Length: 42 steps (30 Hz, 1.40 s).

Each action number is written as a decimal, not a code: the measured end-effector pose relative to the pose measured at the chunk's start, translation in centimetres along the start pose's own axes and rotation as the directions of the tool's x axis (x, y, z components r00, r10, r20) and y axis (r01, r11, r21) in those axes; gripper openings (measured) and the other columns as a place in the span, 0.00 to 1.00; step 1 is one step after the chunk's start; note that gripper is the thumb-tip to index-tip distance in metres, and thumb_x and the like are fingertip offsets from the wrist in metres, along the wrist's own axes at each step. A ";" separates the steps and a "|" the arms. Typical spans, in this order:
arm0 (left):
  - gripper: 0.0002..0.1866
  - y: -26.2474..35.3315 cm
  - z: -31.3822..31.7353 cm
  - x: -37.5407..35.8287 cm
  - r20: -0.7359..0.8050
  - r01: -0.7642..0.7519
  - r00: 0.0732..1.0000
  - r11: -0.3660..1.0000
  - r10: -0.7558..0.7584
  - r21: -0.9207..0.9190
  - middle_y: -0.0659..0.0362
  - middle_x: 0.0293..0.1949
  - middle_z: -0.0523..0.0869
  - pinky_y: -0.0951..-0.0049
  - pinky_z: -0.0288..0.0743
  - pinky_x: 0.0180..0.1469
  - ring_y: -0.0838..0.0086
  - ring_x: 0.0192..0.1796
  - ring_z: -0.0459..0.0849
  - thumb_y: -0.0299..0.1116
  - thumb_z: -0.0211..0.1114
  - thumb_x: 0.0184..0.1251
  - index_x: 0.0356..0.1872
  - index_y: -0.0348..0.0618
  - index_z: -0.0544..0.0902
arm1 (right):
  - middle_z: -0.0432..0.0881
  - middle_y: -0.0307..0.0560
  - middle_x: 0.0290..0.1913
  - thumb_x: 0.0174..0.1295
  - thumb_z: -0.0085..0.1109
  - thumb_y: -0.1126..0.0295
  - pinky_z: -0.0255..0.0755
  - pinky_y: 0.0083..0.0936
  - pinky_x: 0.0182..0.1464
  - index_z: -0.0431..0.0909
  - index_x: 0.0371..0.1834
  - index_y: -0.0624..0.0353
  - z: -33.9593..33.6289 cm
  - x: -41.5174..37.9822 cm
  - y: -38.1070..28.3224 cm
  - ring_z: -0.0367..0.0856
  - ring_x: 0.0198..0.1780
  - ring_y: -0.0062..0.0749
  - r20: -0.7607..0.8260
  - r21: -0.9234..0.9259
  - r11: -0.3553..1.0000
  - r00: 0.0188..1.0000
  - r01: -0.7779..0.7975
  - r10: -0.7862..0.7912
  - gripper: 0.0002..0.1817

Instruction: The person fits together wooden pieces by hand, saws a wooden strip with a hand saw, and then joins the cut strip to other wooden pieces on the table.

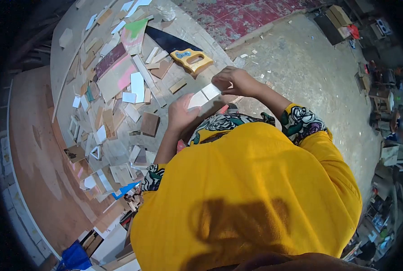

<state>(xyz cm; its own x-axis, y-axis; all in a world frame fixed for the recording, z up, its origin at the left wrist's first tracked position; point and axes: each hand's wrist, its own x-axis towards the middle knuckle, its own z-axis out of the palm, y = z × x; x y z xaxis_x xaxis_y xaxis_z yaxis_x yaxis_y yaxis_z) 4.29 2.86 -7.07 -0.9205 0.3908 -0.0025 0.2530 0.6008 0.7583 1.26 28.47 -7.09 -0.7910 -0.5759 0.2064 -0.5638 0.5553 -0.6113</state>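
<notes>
My left hand and my right hand are together over the near edge of a workbench. Between them they hold a small white flat piece, which looks like two short white bits end to end. The left hand grips its lower end and the right hand pinches its upper end. A hand saw with a yellow handle and a dark blade lies on the bench just beyond my right hand. My yellow garment and flowered sleeves fill the lower part of the view.
Several wood and white board offcuts litter the bench, among them a brown square block and a pink and green board. A large brown panel lies at the left. Bare concrete floor and cluttered goods lie at the right.
</notes>
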 end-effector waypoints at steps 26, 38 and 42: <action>0.17 3.9 -3.7 -1.7 0.210 0.154 0.977 0.786 -0.031 -0.599 0.56 0.34 0.81 0.78 0.75 0.36 0.78 0.32 0.80 0.40 0.50 0.70 0.48 0.35 0.73 | 0.84 0.46 0.38 0.52 0.64 0.72 0.75 0.22 0.37 0.80 0.47 0.58 -3.4 0.6 -8.8 0.81 0.35 0.30 -0.437 0.337 0.941 0.888 0.016 0.141 0.16; 0.17 6.0 -3.5 -1.8 0.079 0.099 0.995 0.744 -0.062 -0.661 0.57 0.31 0.82 0.80 0.71 0.34 0.80 0.31 0.78 0.42 0.49 0.71 0.43 0.35 0.73 | 0.84 0.48 0.35 0.50 0.66 0.71 0.77 0.24 0.37 0.84 0.39 0.55 -3.4 0.5 -9.5 0.83 0.35 0.36 -0.519 0.091 0.995 0.854 0.050 0.005 0.11; 0.19 6.1 -3.8 -2.1 0.169 0.171 0.982 0.796 -0.087 -0.580 0.56 0.33 0.81 0.79 0.72 0.36 0.78 0.32 0.79 0.43 0.47 0.72 0.47 0.36 0.72 | 0.84 0.48 0.34 0.50 0.65 0.72 0.77 0.24 0.36 0.84 0.38 0.56 -3.6 0.7 -9.7 0.83 0.34 0.36 -0.514 0.101 0.992 0.857 0.076 -0.013 0.10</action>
<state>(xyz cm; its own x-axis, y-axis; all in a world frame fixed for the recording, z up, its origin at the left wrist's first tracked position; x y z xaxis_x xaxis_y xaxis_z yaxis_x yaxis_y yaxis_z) 6.58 3.02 0.02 -0.8755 0.4490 -0.1789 -0.1286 0.1403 0.9817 5.34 24.88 1.76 -0.7929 -0.1927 0.5781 -0.5955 0.4466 -0.6678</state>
